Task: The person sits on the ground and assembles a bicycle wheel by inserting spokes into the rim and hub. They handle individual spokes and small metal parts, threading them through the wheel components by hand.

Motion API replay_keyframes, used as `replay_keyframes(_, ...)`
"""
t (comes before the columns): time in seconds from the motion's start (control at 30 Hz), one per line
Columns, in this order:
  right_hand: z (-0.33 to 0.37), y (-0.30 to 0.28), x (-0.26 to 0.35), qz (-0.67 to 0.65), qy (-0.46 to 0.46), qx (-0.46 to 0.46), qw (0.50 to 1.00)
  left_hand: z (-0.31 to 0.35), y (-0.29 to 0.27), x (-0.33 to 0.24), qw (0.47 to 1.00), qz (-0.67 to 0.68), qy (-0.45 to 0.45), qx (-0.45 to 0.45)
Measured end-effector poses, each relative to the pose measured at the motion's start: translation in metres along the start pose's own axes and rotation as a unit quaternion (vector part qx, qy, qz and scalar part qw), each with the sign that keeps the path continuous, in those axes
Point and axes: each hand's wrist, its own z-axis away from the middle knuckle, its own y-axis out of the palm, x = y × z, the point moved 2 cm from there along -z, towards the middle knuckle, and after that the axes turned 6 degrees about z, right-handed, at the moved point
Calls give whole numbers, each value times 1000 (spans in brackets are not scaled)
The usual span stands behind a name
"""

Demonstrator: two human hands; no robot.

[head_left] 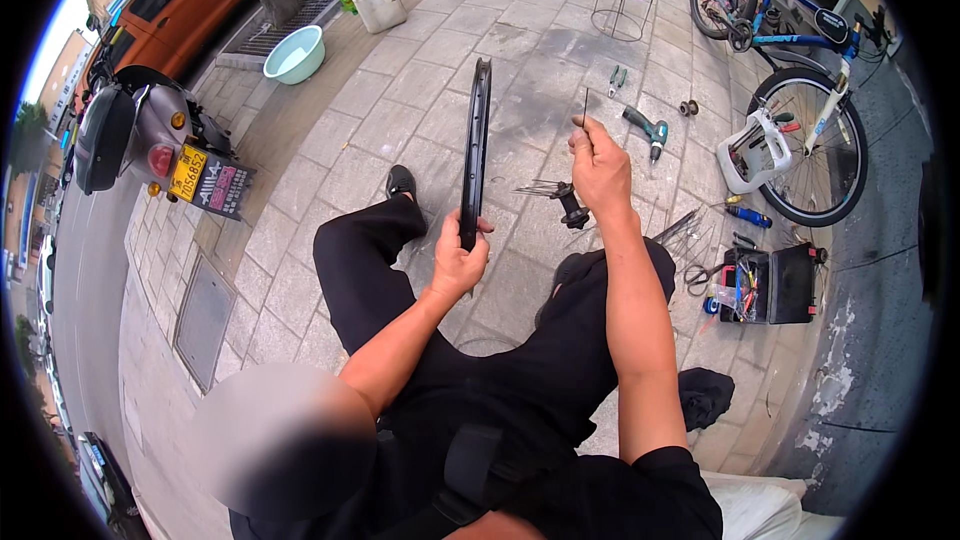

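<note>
A black bicycle wheel rim [476, 155] stands upright, almost edge-on, in front of me. My left hand [462, 258] is closed around its near, lower end. Raised to the right of it, my right hand [602, 166] pinches a thin dark spoke [586, 103], whose end sticks up above the fingers. A black wheel hub [572, 208] with several spokes [542, 188] pointing left shows just below and left of that hand. Whether the hub touches the hand or rests on something, I cannot tell.
On the paving lie a cordless drill [652, 132], green-handled pliers [617, 80] and a small spool-shaped part [688, 108]. To the right are a white plastic carrier [745, 178], an open toolbox [770, 285], scissors [697, 280] and a blue bicycle [790, 40]. A basin [296, 54] and scooter [160, 135] stand left.
</note>
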Motion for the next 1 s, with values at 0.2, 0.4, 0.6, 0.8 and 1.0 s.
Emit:
replay_keyframes(0.2, 7, 9, 0, -27, -4, 63, 998, 53, -27, -15, 999, 11, -41, 1)
replay_keyframes(0.4, 23, 22, 32, 23, -60, 133, 989, -34, -62, -82, 981, 128, -142, -31)
replay_keyframes(0.6, 14, 43, 42, -36, -42, 165, 985, -79, -78, -69, 953, 231, -192, -49)
replay_keyframes(0.8, -4, 76, 25, -72, -40, 226, 971, -92, -62, -81, 963, 218, -160, -8)
replay_keyframes(1.0, -23, 99, 34, -38, -77, 240, 967, -113, -68, -70, 971, 188, -151, -1)
